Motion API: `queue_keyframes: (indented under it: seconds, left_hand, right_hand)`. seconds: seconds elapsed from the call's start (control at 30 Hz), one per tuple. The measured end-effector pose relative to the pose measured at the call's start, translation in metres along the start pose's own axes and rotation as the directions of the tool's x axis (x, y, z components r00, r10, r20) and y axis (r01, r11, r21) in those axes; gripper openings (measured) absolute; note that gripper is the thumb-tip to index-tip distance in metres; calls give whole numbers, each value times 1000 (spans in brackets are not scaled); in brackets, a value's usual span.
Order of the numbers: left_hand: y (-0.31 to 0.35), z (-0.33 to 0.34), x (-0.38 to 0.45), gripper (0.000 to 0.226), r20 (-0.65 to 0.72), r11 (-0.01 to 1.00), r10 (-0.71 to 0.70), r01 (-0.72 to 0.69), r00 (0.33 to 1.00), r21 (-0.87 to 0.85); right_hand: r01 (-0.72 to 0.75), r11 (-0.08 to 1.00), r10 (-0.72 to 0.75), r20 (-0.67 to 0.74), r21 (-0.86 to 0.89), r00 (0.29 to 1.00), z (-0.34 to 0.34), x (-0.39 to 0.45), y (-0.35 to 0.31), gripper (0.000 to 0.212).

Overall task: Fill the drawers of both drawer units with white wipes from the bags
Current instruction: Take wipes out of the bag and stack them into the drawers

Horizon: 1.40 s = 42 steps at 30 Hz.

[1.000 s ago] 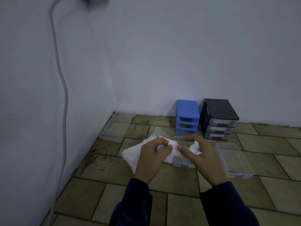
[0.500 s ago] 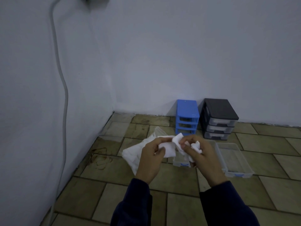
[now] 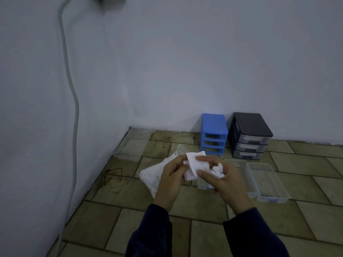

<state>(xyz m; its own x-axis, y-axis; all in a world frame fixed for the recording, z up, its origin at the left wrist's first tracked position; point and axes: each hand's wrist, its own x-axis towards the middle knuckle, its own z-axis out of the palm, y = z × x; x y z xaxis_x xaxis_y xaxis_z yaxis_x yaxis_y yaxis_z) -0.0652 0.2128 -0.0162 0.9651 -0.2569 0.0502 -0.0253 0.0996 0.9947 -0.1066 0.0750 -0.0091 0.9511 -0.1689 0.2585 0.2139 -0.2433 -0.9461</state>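
Here both hands pinch one white wipe (image 3: 196,165) (above drawers)

You worked in dim, cool, bluish light with no lamp in view. The wall (image 3: 185,62) read as flat grey-blue, brightest in a faint patch just above the blue drawer unit (image 3: 213,134). Shadows were soft: a weak one fell behind the black drawer unit (image 3: 250,135). There was no hard glare. The wide lens bowed the cable (image 3: 71,89) and the floor tiles (image 3: 115,225) toward the edges, and detail was soft and slightly noisy throughout.
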Motion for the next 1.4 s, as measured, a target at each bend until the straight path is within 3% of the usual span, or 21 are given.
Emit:
queue_keyframes:
  seconds: [0.1,0.17,0.23,0.33,0.6,0.8,1.07,1.17,1.23,1.3,1.4]
  left_hand:
    - [-9,1,2,36,0,996,-77,77,997,-37]
    - [-13,-2,-2,39,28,997,-65,64,998,39]
    - [-9,5,5,34,-2,989,-127,126,992,-82]
    - [-1,4,1,20,-9,986,-66,64,998,-155]
    - [-5,3,3,26,-20,1000,20,-21,1000,-23]
    - [-7,3,3,30,-19,999,17,-18,1000,-34]
    - [-10,4,4,54,-112,992,65,-76,992,-97]
    - [-9,2,2,37,-181,990,131,-138,975,-25]
    - [-8,-1,2,25,-186,992,127,-129,974,3]
    - [-11,-3,3,34,-172,991,131,-123,976,53]
    - [-16,-4,6,41,-159,994,108,-102,981,45]
  right_hand:
    - [8,997,-11,-34,-81,999,4,0,3,29]
    - [18,985,-29,-59,-173,998,5,0,4,31]
    - [49,967,-69,-70,-248,995,7,0,5,32]
    - [69,956,-89,-57,-287,994,8,1,5,33]
    - [116,959,-140,-75,-258,987,12,2,9,32]
    - [94,970,-119,-100,-222,988,14,2,13,32]
    - [16,999,-22,-135,-48,991,11,2,18,23]
    - [-68,995,80,-181,67,980,10,2,17,16]
    - [-169,960,208,-164,224,964,6,4,18,24]
    - [-267,845,338,-77,463,938,2,8,19,33]
    - [-314,519,429,75,795,900,-2,11,20,27]
